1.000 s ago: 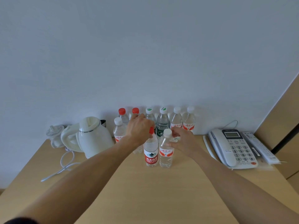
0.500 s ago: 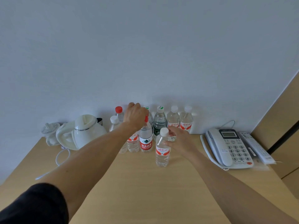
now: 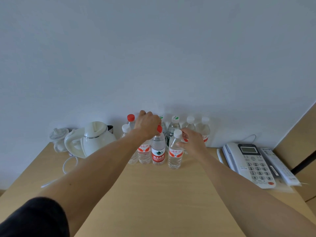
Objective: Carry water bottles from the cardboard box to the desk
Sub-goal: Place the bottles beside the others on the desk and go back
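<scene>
Pale wall behind wooden desk [image 3: 162,194] | left hand [image 3: 147,125] gripped red-capped bottle [image 3: 158,151] at its cap, bottle upright, directly below grip | right hand [image 3: 191,142] pinched neck of white-capped bottle [image 3: 175,153], just right, upright | versus half a second earlier: white-capped bottle stood closer to the row, both bottles seated on desk.

Red label of the red-capped bottle [image 3: 158,151]: Chinese characters, small print unreadable. Telephone [image 3: 250,164] keypad: digits 1–9, 0.

kettle [image 3: 95,139] left of bottles [image 3: 158,151], phone [image 3: 249,163] right
</scene>
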The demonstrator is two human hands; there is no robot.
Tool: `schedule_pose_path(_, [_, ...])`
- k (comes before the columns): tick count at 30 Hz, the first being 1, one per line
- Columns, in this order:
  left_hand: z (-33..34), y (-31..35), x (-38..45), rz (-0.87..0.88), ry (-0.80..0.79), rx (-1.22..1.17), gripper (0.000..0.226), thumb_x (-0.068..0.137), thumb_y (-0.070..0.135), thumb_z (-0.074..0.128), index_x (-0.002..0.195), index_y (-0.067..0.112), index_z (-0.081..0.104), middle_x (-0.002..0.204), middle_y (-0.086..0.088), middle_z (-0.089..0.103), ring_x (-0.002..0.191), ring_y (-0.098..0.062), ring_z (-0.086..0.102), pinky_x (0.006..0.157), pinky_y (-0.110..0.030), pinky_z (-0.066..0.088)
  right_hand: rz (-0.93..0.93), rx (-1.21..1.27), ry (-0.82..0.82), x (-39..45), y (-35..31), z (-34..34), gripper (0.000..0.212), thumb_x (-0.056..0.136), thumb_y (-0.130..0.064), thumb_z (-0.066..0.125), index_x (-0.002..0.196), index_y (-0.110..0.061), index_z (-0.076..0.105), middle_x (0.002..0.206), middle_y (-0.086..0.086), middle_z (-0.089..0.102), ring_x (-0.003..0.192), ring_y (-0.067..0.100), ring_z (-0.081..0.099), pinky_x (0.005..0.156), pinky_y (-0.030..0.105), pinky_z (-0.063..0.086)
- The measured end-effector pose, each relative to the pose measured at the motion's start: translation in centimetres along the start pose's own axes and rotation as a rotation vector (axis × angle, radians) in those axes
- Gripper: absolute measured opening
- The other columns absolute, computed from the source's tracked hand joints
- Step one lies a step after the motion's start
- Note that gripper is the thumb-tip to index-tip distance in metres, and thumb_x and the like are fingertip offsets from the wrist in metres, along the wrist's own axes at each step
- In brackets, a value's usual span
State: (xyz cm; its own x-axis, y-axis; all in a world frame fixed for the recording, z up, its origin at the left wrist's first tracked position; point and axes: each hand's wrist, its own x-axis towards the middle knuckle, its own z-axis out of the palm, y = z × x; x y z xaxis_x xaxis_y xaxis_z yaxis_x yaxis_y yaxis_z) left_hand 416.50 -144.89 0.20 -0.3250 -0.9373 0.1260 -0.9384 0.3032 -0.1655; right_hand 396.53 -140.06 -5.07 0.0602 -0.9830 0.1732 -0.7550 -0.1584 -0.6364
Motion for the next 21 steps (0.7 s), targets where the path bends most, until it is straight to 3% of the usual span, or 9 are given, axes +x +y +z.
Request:
schedule_pose_path(4, [0.0,-0.1,0.1,0.012,0.003,-0.054,0.033,0.087,0.042,0.074,0.116,0.027,0.070,0.107,0.004,0.069,0.101,-0.020,0.062,0.103,-0.035,0.034,0.000,-0.001,0.045,0.7,-0.1,0.5,0.040,0.074,-0.011,0.084,0.109,-0.006,0.066,0.097,0.011,0.068,0.092,0.029,0.064,0.087,0.042,0.051])
schedule_pose_path(10, [0.1,0.0,0.3,0.031,0.018,-0.135,0.037,0.085,0.042,0.077,0.118,0.028,0.070,0.111,0.006,0.071,0.103,-0.020,0.063,0.107,-0.035,0.034,0.012,-0.010,0.065,1.2,-0.1,0.8,0.040,0.072,-0.014,0.086,0.105,-0.011,0.064,0.087,0.001,0.061,0.081,0.018,0.055,0.066,0.021,0.036])
schedule_pose_path(15, [0.1,0.4,0.6,0.046,0.025,-0.149,0.036,0.085,0.043,0.076,0.117,0.027,0.071,0.111,0.005,0.072,0.102,-0.019,0.064,0.106,-0.034,0.037,-0.006,-0.035,0.022,1.7,-0.2,0.5,0.052,0.072,-0.014,0.086,0.118,-0.013,0.061,0.089,0.001,0.061,0.080,0.018,0.056,0.076,0.025,0.038])
schedule_pose_path(21, [0.1,0.0,0.8,0.031,0.021,-0.160,0.035,0.084,0.042,0.077,0.115,0.026,0.072,0.109,0.005,0.071,0.101,-0.020,0.063,0.105,-0.034,0.037,-0.016,-0.015,0.075,1.7,-0.3,0.8,0.050,0.073,-0.010,0.085,0.116,-0.012,0.062,0.087,-0.004,0.057,0.080,0.015,0.054,0.081,0.025,0.036])
